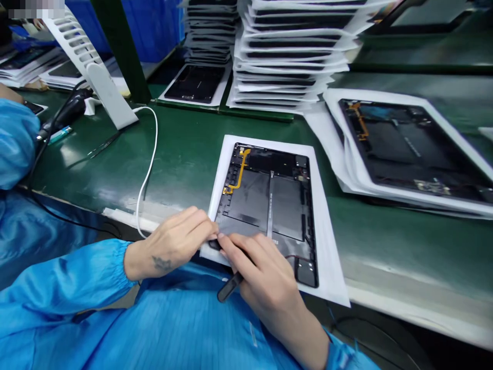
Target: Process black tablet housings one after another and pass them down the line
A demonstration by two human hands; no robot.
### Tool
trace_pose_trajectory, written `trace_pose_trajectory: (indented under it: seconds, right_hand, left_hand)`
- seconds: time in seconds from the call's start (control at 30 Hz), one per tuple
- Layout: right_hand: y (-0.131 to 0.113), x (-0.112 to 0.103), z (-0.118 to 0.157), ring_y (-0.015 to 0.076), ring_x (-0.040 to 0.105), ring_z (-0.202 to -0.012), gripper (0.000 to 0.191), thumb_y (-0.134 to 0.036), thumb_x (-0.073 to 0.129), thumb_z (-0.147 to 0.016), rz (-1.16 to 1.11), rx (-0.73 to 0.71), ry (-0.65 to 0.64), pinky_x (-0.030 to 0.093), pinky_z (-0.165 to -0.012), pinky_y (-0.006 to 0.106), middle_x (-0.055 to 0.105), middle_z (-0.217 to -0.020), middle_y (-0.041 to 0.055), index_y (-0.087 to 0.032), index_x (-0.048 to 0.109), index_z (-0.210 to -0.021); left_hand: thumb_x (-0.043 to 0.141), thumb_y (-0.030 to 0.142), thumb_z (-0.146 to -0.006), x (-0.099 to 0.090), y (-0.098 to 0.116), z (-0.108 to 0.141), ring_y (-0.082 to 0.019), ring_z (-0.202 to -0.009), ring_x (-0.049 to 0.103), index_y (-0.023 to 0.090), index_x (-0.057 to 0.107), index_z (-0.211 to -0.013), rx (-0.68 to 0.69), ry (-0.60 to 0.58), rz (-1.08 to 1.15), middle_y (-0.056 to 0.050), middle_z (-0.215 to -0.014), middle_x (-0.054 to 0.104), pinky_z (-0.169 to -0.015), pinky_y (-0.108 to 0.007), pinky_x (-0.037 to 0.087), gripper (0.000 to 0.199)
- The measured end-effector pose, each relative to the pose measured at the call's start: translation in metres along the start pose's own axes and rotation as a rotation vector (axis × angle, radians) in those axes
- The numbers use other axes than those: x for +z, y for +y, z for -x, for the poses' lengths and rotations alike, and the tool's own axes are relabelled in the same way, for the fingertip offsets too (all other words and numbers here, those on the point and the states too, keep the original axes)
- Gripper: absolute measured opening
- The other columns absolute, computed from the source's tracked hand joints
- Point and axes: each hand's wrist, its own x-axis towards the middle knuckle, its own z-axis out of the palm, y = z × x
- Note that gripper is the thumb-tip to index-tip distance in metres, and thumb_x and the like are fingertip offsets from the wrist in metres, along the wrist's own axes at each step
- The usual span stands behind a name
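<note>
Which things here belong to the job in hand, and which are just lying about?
In use:
open device, left hand at its near-left corner
white sheet beneath it
dark-handled tool in right hand

Apparently lying about:
white stand
white cable
second open device, to the right
tall interleaved stack

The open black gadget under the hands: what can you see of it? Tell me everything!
The open gadget is flat and rectangular, lying insides-up on a white sheet. Dark-grey panels fill its middle, with a pale strip between them. A bent yellow ribbon is near its far left corner. Its frame looks like plastic or metal. The left hand and right hand hide its near left corner.
</note>
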Motion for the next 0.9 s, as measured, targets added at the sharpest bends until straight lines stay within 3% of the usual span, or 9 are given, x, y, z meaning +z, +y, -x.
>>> trace_pose_trajectory:
  seconds: [0.13,0.27,0.43,0.63,0.73,0.83,0.9]
  right_hand:
    - [0.001,-0.001,0.0,0.0201,0.05,-0.077,0.029,-0.004,0.042,-0.101,0.038,-0.056,-0.05,0.04,-0.066,0.034,0.073,-0.099,0.0133,-0.004,0.068,-0.114]
    - [-0.002,-0.002,-0.004,0.0203,0.048,-0.075,0.031,-0.008,0.039,-0.104,0.124,-0.081,-0.077,0.038,-0.066,0.035,0.073,-0.097,0.0122,-0.005,0.07,-0.11]
    - [0.0,-0.002,-0.003,0.0205,0.048,-0.076,0.032,-0.006,0.039,-0.103,0.156,-0.129,-0.075,0.038,-0.066,0.036,0.073,-0.1,0.0132,-0.003,0.069,-0.113]
    - [0.002,0.0,0.0,0.0203,0.051,-0.075,0.025,-0.01,0.049,-0.101,0.15,-0.168,-0.108,0.04,-0.065,0.037,0.073,-0.102,0.0126,-0.003,0.068,-0.116]
    - [0.002,-0.011,-0.005,0.0206,0.055,-0.079,0.032,-0.027,0.048,-0.105,0.067,-0.112,-0.124,0.046,-0.068,0.037,0.072,-0.102,0.0134,-0.003,0.067,-0.115]
    - [0.006,-0.03,-0.012,0.0237,0.061,-0.092,0.066,-0.055,0.031,-0.105,0.046,-0.031,-0.168,0.052,-0.076,0.037,0.069,-0.107,0.0187,0.0,0.062,-0.123]
    - [0.009,-0.041,-0.015,0.0233,0.062,-0.088,0.067,-0.056,0.029,-0.104,0.113,-0.016,-0.181,0.052,-0.071,0.036,0.068,-0.101,0.0167,-0.001,0.062,-0.125]
  left_hand:
    - [0.046,0.012,-0.104,-0.005,0.0,0.001,-0.019,-0.074,0.058,0.009,0.062,-0.101,0.07,-0.066,-0.133,-0.008,-0.081,0.066,-0.065,-0.03,0.052,0.017]
    - [0.045,0.011,-0.103,-0.009,-0.001,0.002,-0.021,-0.073,0.06,0.006,0.063,-0.104,0.175,-0.05,-0.205,-0.012,-0.085,0.069,-0.063,-0.034,0.054,0.018]
    - [0.05,0.007,-0.1,-0.015,-0.003,0.01,-0.023,-0.085,0.067,0.003,0.062,-0.115,0.13,0.014,-0.172,-0.015,-0.092,0.072,-0.071,-0.034,0.059,0.019]
    - [0.046,0.011,-0.103,-0.013,0.0,0.018,-0.024,-0.091,0.069,0.003,0.061,-0.122,0.17,-0.019,-0.203,-0.016,-0.1,0.073,-0.075,-0.037,0.062,0.026]
    - [0.045,0.011,-0.103,-0.014,0.004,0.016,-0.024,-0.09,0.07,0.003,0.063,-0.119,0.219,-0.044,-0.28,-0.016,-0.101,0.072,-0.076,-0.037,0.061,0.026]
    - [0.049,0.008,-0.1,-0.016,0.011,0.013,-0.023,-0.083,0.068,0.001,0.067,-0.112,0.299,-0.113,-0.428,-0.015,-0.1,0.071,-0.071,-0.035,0.059,0.023]
    - [0.05,0.008,-0.099,-0.017,0.013,0.011,-0.022,-0.078,0.066,0.003,0.069,-0.108,0.33,-0.146,-0.479,-0.014,-0.096,0.07,-0.067,-0.034,0.057,0.021]
